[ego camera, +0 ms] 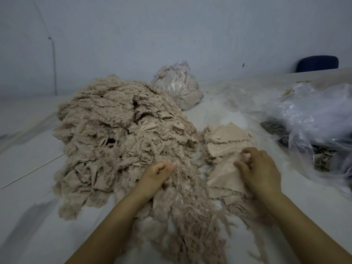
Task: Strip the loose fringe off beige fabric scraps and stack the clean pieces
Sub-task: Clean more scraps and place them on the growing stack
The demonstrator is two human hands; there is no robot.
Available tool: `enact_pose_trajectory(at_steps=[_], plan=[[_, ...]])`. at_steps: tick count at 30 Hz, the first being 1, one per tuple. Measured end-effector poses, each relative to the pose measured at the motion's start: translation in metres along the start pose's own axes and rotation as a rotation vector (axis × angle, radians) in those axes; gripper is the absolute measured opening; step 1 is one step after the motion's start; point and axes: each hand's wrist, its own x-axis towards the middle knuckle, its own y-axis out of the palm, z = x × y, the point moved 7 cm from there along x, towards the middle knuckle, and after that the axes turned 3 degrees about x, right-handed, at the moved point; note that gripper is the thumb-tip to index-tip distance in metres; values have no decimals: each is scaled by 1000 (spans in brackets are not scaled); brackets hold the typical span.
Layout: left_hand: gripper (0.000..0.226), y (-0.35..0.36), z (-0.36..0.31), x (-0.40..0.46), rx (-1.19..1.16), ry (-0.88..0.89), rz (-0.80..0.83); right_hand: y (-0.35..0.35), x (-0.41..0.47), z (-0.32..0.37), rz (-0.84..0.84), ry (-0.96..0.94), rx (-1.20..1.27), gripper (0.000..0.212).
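Stripped fringe (192, 216) trailing nearest. Left hand (160, 174) pinching threads beside the big pile (114, 130); right hand (261, 172) gripping a beige scrap (224, 180) just below the clean stack (228, 138). Soft, light, limp stuff; best taken at the frayed edge.

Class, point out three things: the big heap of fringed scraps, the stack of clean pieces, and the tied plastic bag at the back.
Fringed scrap heap (118, 134), head view, middle.
Clean stack (228, 137), head view, top piece.
Tied bag (177, 84), head view, front face.
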Motion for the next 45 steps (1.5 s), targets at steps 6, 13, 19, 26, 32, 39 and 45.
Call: enact_pose_trajectory(at_steps=[6,13,19,26,32,39,45], plan=[[15,19,9,-7,219,-2,236,38,-53,32,177,-511,-246,48],[20,26,12,-8,280,25,267,53,-34,-8,405,-464,-347,83],[16,32,19,0,310,-4,303,56,11,-28,444,-400,-329,119],[45,9,7,-12,545,35,593,29,-4,5,122,-476,-43,62],[29,0,23,-23,928,80,668,77,-62,29,586,-560,134,47],[24,6,11,-26,457,26,329,91,-87,56,707,-181,594,29],[12,18,-5,-12,56,30,138,74,-73,28,477,3,651,23]])
